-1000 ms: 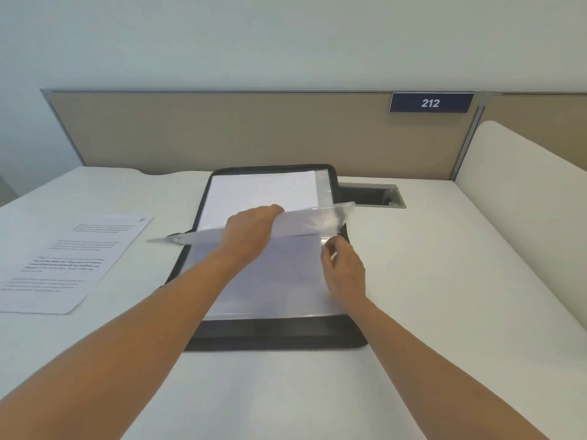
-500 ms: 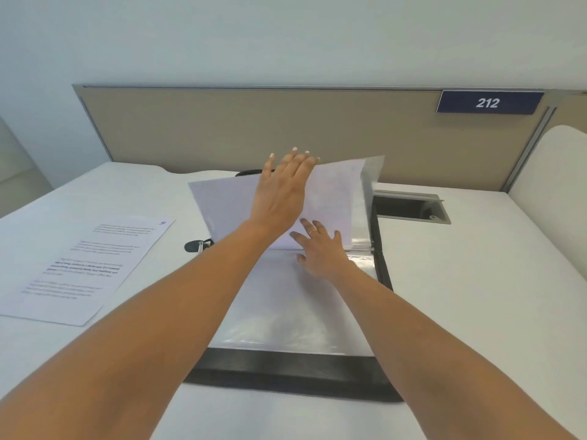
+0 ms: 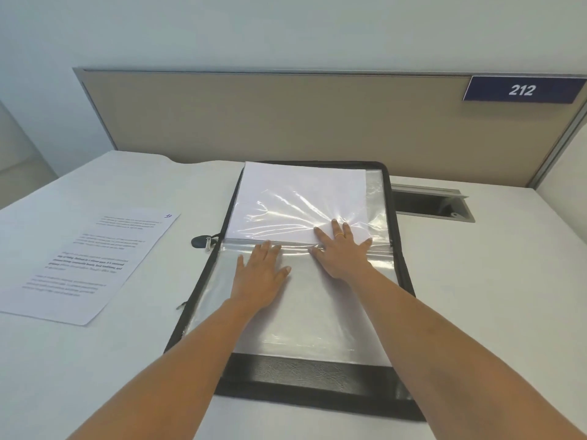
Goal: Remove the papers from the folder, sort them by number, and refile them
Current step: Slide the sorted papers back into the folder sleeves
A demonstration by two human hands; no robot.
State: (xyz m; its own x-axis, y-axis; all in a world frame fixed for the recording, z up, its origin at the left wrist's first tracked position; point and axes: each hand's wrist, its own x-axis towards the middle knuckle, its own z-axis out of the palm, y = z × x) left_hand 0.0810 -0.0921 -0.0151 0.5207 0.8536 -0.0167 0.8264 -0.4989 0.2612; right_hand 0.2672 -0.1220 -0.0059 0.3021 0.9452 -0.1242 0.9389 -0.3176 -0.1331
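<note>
A black zip folder (image 3: 305,389) lies open on the white desk, its clear plastic sleeves spread flat. The far sleeve (image 3: 301,201) holds white paper, blank side up. The near sleeve (image 3: 295,315) looks empty. My left hand (image 3: 260,274) rests flat, fingers straight, on the near sleeve close to the spine. My right hand (image 3: 343,249) presses flat across the spine, fingertips on the far sleeve, which wrinkles under them. A printed sheet (image 3: 92,262) with a handwritten number in its top right corner lies on the desk to the left of the folder.
The folder's zip pull (image 3: 201,242) sticks out at its left edge. A recessed cable hatch (image 3: 428,204) is set in the desk to the right of the folder. A beige partition (image 3: 286,122) with a "212" plate (image 3: 521,89) closes off the back.
The sleeve that my left hand lifted and turned over now lies flat on the far side. Both hands have come down and press flat near the spine.
</note>
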